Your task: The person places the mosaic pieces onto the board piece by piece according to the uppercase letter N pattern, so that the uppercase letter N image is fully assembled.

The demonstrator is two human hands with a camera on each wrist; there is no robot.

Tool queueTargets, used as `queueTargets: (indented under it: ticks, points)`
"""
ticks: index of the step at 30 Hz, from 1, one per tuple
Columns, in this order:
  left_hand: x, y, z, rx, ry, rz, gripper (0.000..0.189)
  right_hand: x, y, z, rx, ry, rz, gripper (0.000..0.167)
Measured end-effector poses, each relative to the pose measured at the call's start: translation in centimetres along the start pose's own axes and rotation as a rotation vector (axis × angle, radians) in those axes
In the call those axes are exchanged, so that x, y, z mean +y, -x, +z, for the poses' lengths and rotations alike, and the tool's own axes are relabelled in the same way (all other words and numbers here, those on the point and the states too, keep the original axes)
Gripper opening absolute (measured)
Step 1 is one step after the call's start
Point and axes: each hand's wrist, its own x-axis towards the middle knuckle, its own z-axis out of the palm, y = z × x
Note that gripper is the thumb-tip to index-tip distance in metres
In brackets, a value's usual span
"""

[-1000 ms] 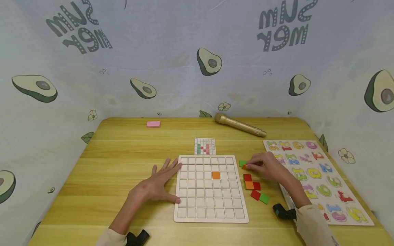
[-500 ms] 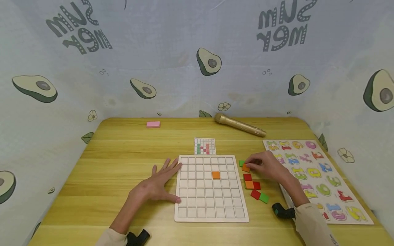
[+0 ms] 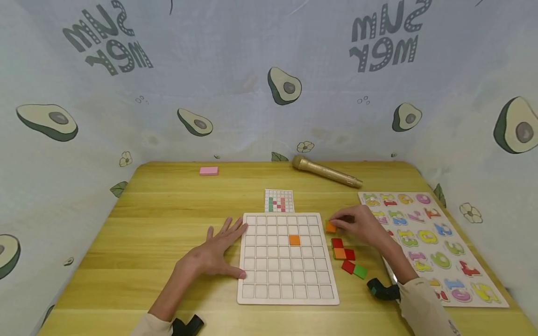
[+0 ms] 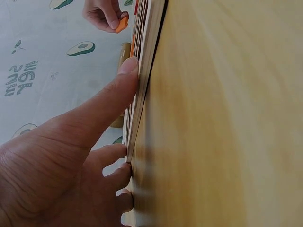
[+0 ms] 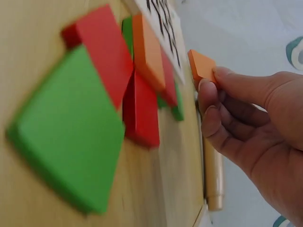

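Note:
Between thumb and fingertips my right hand (image 3: 357,225) pinches an orange square tile (image 5: 202,65), lifted off the table just right of the grid board (image 3: 287,259). In the head view that tile hides most of a green tile beneath it. My left hand (image 3: 214,252) lies with fingers spread, its thumb and fingertips touching the board's left edge. One orange tile (image 3: 294,240) sits in a cell of the board. Beside the board's right edge lie red tiles (image 3: 348,266), another orange tile (image 3: 339,253) and a green tile (image 3: 359,271), some overlapping.
A small pattern card (image 3: 279,200) touches the board's far edge. Behind it lies a gold microphone (image 3: 328,172), and a pink block (image 3: 208,171) is at the back left. A number puzzle board (image 3: 445,254) occupies the right side, partly under my right forearm.
My right hand has lifted the orange tile from beside the green one and shifted slightly left towards the board. The left hand stays in place.

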Motion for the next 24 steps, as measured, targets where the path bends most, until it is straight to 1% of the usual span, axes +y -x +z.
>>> queueTargets:
  ticks: [4,6,8,16,24]
  points:
    - [0.0,0.1,-0.1,0.002,0.002,0.003,0.123,-1.1,-0.3,0.6,-0.044,-0.148,0.027,0.009]
    - [0.0,0.1,-0.1,0.002,0.002,0.008,0.123,-1.6,-0.4,1.0,-0.067,-0.196,0.043,0.010]
    - [0.0,0.1,-0.1,0.001,-0.001,0.012,0.123,-2.2,-0.5,1.4,-0.088,-0.214,0.055,0.010]
    - [0.0,0.0,0.0,0.004,0.006,0.010,0.123,-3.9,-1.2,3.6,-0.159,-0.236,0.026,0.009]
    - [-0.1,0.0,0.1,0.007,-0.004,0.019,0.123,-4.7,-1.3,5.3,-0.204,-0.287,-0.007,0.007]
